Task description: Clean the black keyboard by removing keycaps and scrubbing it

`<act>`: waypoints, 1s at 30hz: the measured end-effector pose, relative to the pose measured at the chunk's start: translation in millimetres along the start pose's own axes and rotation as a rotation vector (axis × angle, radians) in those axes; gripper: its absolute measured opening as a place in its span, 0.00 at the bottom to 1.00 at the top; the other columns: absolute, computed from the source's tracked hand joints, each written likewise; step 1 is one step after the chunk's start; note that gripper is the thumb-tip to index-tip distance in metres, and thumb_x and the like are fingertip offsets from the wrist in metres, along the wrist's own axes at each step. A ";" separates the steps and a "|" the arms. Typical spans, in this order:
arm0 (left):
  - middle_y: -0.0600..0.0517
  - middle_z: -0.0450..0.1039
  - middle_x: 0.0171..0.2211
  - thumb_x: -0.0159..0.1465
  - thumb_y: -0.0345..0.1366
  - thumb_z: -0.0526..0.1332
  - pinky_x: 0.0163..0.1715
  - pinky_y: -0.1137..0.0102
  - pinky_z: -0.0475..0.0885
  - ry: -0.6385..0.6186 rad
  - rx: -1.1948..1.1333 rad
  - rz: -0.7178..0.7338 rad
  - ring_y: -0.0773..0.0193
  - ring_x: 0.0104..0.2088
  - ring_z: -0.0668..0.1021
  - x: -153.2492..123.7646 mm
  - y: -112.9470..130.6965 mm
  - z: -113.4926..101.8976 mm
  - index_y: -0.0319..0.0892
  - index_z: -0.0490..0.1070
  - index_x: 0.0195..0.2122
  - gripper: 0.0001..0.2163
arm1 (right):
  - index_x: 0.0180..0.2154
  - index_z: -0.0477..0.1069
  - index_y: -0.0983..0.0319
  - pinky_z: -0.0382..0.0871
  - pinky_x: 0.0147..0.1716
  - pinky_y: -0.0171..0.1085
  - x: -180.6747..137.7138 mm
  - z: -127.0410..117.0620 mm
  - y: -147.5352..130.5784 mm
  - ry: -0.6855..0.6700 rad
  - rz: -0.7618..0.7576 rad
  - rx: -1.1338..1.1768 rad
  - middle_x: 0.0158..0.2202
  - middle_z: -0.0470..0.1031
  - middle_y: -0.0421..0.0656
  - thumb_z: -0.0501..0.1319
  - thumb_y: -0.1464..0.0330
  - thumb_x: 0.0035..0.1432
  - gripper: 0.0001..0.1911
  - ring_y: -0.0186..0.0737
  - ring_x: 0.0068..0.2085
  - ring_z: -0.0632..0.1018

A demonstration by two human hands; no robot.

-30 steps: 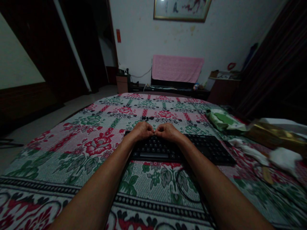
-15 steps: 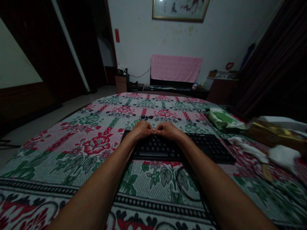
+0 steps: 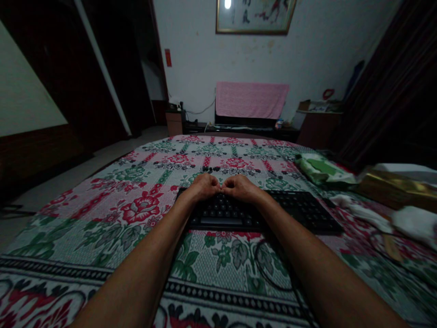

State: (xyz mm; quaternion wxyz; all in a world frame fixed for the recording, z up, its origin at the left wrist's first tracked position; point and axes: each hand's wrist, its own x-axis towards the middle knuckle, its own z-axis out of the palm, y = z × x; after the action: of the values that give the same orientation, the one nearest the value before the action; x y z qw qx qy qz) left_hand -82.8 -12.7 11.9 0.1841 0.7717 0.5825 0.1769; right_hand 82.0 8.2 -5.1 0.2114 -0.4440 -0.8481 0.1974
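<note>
Left hand (image 3: pixel 205 187): centre of the frame, over the upper rows of the keyboard; fingers curled well in, tips turned toward the other hand. Right hand (image 3: pixel 240 187): just beside it, mirrored, fingers likewise bent in toward the thumb. Fingertips of the two nearly meeting; whether anything small is pinched there, or keys are touched, cannot be told.

Keyboard (image 3: pixel 228 213): one, black, full width, lying flat across the centre and right of centre, partly hidden by the hands and the right forearm.

Patterned cloth (image 3: pixel 139 207): red, pink, green and white, floral, spread beneath the keyboard, with a dark-bordered band along the lower edge.

Black cable: looped on the cloth, lower centre, beside the right forearm.

At right: green-and-white packet (image 3: pixel 322 169); gold box (image 3: pixel 389 187); crumpled white item (image 3: pixel 414 224), nature unclear.

Room, dim. Pale wall (image 3: pixel 191 59), upper centre, bearing a gilt-framed picture (image 3: pixel 254 17) and a small red strip (image 3: pixel 168 58). Pink cover (image 3: pixel 251 99): draped below the picture. Dark curtain (image 3: pixel 385 95): upper right.
</note>
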 end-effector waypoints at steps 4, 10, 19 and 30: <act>0.51 0.76 0.28 0.54 0.36 0.59 0.28 0.74 0.63 0.013 0.052 0.008 0.65 0.31 0.74 -0.9 2.5 1.8 0.39 0.77 0.31 0.09 | 0.25 0.75 0.65 0.56 0.25 0.29 0.7 -1.1 -4.6 0.021 0.004 -0.073 0.23 0.74 0.41 0.60 0.67 0.51 0.09 0.31 0.26 0.70; 0.52 0.77 0.29 0.54 0.35 0.59 0.31 0.75 0.66 0.028 -0.022 0.016 0.66 0.31 0.75 3.5 -7.2 0.7 0.40 0.77 0.33 0.10 | 0.28 0.75 0.64 0.58 0.27 0.29 -2.6 -2.6 -6.2 0.025 -0.034 -0.077 0.25 0.75 0.40 0.59 0.69 0.51 0.07 0.32 0.28 0.72; 0.54 0.78 0.31 0.53 0.37 0.59 0.33 0.75 0.67 -0.027 0.021 0.028 0.65 0.34 0.76 2.0 -29.5 -15.3 0.44 0.78 0.37 0.12 | 0.33 0.76 0.62 0.65 0.32 0.31 -2.6 -2.1 -4.2 0.005 -0.009 0.033 0.31 0.78 0.41 0.61 0.71 0.49 0.08 0.35 0.33 0.76; 0.51 0.78 0.31 0.54 0.32 0.56 0.29 0.75 0.65 -0.079 0.071 -0.049 0.65 0.32 0.75 4.4 -22.6 -3.6 0.42 0.78 0.33 0.12 | 0.29 0.76 0.63 0.63 0.33 0.32 -1.1 -3.5 -13.2 -0.010 -0.030 -0.152 0.31 0.78 0.43 0.59 0.71 0.50 0.07 0.37 0.32 0.75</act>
State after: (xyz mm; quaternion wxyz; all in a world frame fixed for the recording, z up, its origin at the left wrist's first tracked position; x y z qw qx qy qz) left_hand -102.3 -2.4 4.2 0.1838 0.7696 0.5994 0.1210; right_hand 75.6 0.8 4.5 0.1760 -0.4452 -0.8680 0.1315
